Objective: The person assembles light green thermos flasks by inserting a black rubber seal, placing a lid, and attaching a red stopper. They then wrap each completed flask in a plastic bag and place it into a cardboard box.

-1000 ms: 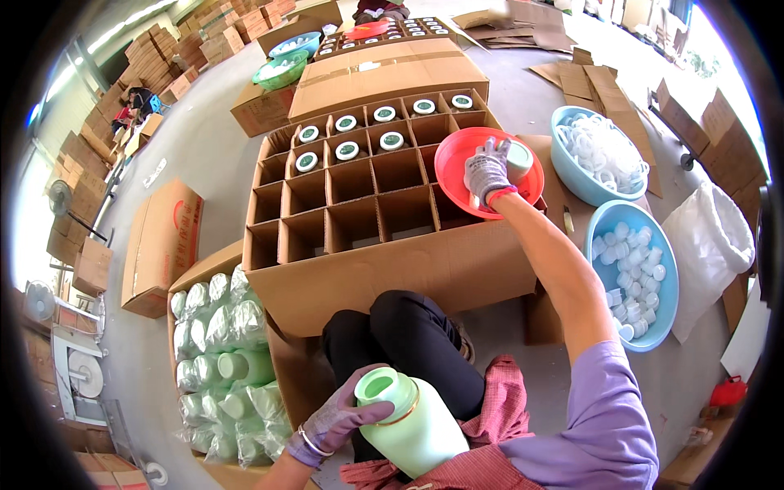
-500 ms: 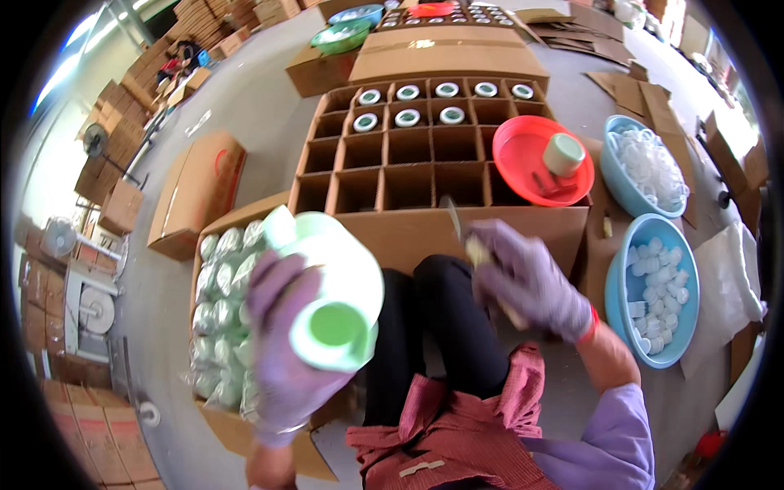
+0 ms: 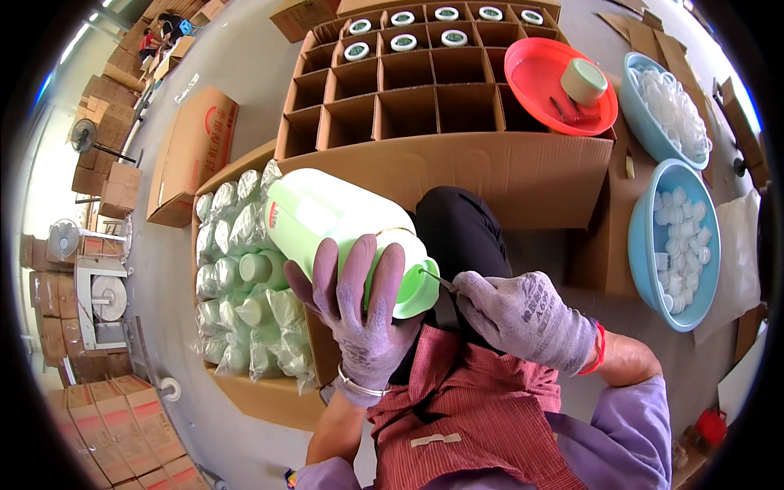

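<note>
Nearest, one dark-red striped apron [image 3: 474, 408] over the person's lap. Above it, one gloved left hand [image 3: 359, 314], fingers spread and curved about the neck and shoulder of a pale green bottle [image 3: 327, 214], bearing its weight; bottle tilted over the lap, mouth [image 3: 428, 296] toward the person's right. One gloved right hand [image 3: 523, 318], closed on a slim tool [image 3: 443, 282], its tip at the mouth's rim; whether it bites cannot be told. Step in hand, as judged: trimming that rim; the next move calls for a steady bottle and a light, controlled stroke along the edge. Changed from half a second ago: the mouth, then facing the person and well apart from the tool, now meets its tip. Beyond, at left, one open carton [image 3: 253, 400] of film-wrapped green bottles [image 3: 224, 273]; at right, one light-blue basin [image 3: 644, 282] of white caps. Farther, one divided carton [image 3: 457, 175], white-lidded items [image 3: 404, 42] in its far rows, a red bowl [image 3: 529, 72] with a green cup [image 3: 583, 82] on its right corner. Farthest, two people [image 3: 167, 33] among stacked boxes.
</note>
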